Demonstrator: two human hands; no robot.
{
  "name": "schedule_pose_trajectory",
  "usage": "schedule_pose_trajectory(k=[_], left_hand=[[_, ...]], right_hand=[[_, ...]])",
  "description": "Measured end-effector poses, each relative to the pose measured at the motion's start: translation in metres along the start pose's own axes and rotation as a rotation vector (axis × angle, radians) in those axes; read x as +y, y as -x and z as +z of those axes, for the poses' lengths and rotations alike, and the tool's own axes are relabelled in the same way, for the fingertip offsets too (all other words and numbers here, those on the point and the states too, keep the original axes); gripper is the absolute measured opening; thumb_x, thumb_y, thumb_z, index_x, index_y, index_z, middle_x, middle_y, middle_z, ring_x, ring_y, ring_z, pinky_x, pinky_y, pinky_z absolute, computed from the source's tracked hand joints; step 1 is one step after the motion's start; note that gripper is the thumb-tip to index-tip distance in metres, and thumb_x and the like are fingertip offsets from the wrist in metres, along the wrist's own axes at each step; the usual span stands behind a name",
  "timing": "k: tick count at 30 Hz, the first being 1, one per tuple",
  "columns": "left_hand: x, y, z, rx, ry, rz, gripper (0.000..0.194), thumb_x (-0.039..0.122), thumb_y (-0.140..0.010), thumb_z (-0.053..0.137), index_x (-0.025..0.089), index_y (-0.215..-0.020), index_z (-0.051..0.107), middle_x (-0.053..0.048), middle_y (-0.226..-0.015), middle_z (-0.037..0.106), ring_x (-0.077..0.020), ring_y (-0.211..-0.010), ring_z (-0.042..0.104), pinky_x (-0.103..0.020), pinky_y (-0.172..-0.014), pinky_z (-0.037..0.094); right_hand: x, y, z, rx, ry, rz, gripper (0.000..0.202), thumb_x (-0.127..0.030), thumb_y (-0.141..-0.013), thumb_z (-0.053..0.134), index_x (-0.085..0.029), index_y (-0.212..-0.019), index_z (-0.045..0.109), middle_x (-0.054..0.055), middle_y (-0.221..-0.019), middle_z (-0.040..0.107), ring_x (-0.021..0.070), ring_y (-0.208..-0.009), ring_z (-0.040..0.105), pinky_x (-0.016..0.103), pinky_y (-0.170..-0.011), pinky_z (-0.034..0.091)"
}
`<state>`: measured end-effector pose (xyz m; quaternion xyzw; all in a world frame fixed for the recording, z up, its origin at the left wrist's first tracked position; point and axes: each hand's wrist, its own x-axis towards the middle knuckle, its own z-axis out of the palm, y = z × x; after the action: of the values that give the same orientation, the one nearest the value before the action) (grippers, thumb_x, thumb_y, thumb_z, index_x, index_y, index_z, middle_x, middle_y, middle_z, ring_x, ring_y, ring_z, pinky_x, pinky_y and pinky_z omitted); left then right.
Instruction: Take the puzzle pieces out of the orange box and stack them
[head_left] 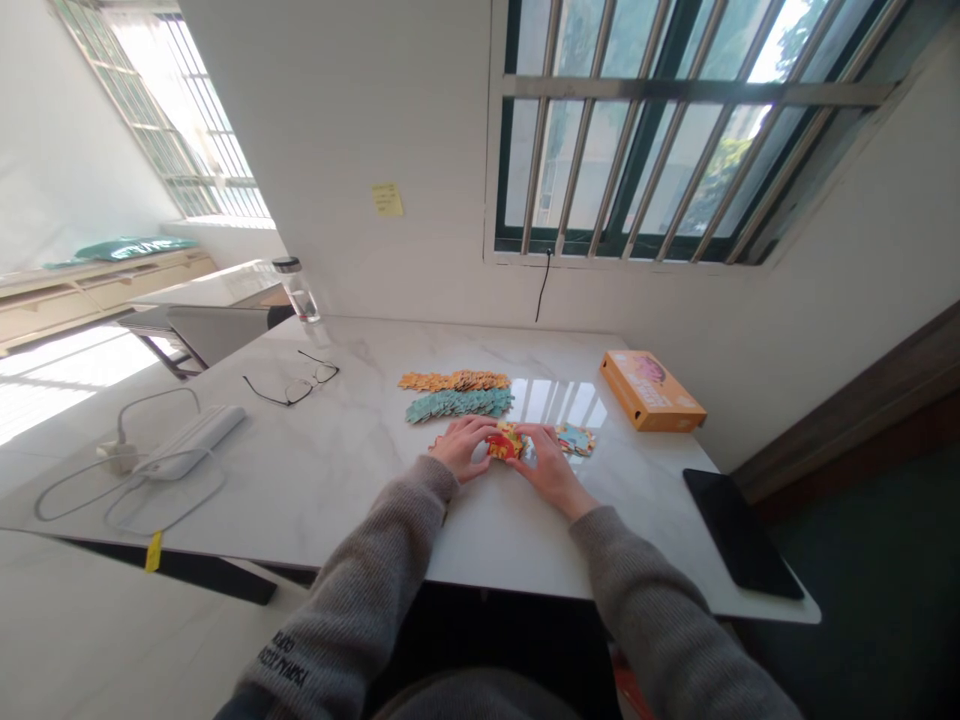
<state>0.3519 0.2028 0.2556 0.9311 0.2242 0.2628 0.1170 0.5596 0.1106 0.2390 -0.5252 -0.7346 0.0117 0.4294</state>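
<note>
Between my two hands are red and yellow puzzle pieces (507, 442), low over the white table. My left hand (463, 447) has its fingers closed on their left side, and my right hand (549, 470) grips them from the right. Partly behind my right hand lie light blue puzzle pieces (576, 439). Farther back, a row of teal puzzle pieces (459, 404) runs side by side with a row of orange puzzle pieces (454, 380). Something small and reddish shows just left of my left hand, mostly covered by it.
An orange box (651, 390) stands at the back right, with a black tablet (741, 532) near the right edge. Glasses (300, 388), a power strip (196, 440) with a looped cable, and a clear bottle (301, 292) are on the left. A wall (435, 270) bounds the table (360, 470) behind.
</note>
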Motion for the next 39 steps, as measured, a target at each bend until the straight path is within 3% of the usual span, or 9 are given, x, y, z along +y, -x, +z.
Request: schedule_pose_trajectory(k=[7, 16, 19, 24, 30, 34, 39], left_hand=[[0.0, -0.001, -0.001, 0.011, -0.049, -0.007, 0.037, 0.022, -0.074, 0.069, 0.024, -0.11, 0.063, -0.006, -0.121, 0.064, -0.0261, -0.115, 0.052, -0.043, -0.102, 0.04], [-0.001, 0.006, -0.01, 0.189, -0.047, -0.072, 0.025, 0.023, -0.071, 0.071, 0.022, -0.093, 0.06, -0.006, -0.113, 0.068, -0.0252, -0.107, 0.056, -0.041, -0.097, 0.043], [-0.002, 0.007, -0.007, 0.19, -0.056, -0.072, 0.027, 0.023, -0.069, 0.072, 0.023, -0.093, 0.06, -0.005, -0.112, 0.069, -0.0254, -0.109, 0.056, -0.042, -0.098, 0.041], [0.001, 0.008, -0.005, 0.163, -0.048, -0.052, 0.028, 0.023, -0.068, 0.073, 0.023, -0.093, 0.06, -0.004, -0.112, 0.069, -0.0256, -0.11, 0.055, -0.043, -0.098, 0.041], [0.012, 0.008, -0.005, 0.158, 0.003, -0.011, 0.024, 0.023, -0.068, 0.071, 0.023, -0.089, 0.059, -0.005, -0.113, 0.069, -0.0265, -0.111, 0.054, -0.044, -0.1, 0.042], [0.013, 0.009, -0.008, 0.228, 0.103, 0.011, 0.032, 0.023, -0.073, 0.064, 0.023, -0.105, 0.058, -0.007, -0.119, 0.066, -0.0261, -0.116, 0.053, -0.045, -0.104, 0.042], [0.011, 0.011, -0.015, 0.314, 0.2, -0.09, 0.032, 0.023, -0.079, 0.049, 0.021, -0.11, 0.058, -0.009, -0.116, 0.064, -0.0259, -0.114, 0.055, -0.045, -0.103, 0.043]], right_hand=[[-0.004, 0.0, -0.008, -0.025, 0.029, -0.019, 0.047, -0.03, -0.087, 0.069, -0.024, -0.13, 0.052, 0.01, -0.124, 0.06, 0.0284, -0.116, 0.051, 0.048, -0.102, 0.046], [0.002, -0.006, -0.007, -0.001, 0.042, 0.096, 0.043, -0.029, -0.088, 0.064, -0.024, -0.13, 0.056, 0.01, -0.119, 0.064, 0.0295, -0.113, 0.053, 0.049, -0.099, 0.047], [0.0, -0.007, -0.006, -0.018, 0.064, 0.07, 0.042, -0.029, -0.09, 0.06, -0.024, -0.131, 0.055, 0.01, -0.127, 0.061, 0.0291, -0.12, 0.05, 0.05, -0.104, 0.043], [-0.014, -0.005, -0.012, -0.044, 0.096, -0.039, 0.059, -0.037, -0.089, 0.063, -0.026, -0.143, 0.044, 0.009, -0.144, 0.05, 0.0298, -0.133, 0.041, 0.052, -0.111, 0.036], [-0.021, -0.003, -0.01, -0.043, 0.035, -0.041, 0.037, -0.038, -0.09, 0.064, -0.027, -0.125, 0.059, 0.008, -0.128, 0.061, 0.0288, -0.124, 0.048, 0.05, -0.107, 0.04], [-0.009, -0.001, -0.019, 0.027, 0.023, 0.011, 0.032, -0.04, -0.089, 0.065, -0.025, -0.118, 0.061, 0.009, -0.121, 0.062, 0.0284, -0.117, 0.051, 0.048, -0.103, 0.042], [0.036, 0.01, -0.051, 0.186, 0.137, 0.2, 0.026, -0.04, -0.089, 0.06, -0.023, -0.109, 0.064, 0.01, -0.111, 0.064, 0.0304, -0.11, 0.053, 0.05, -0.099, 0.042]])
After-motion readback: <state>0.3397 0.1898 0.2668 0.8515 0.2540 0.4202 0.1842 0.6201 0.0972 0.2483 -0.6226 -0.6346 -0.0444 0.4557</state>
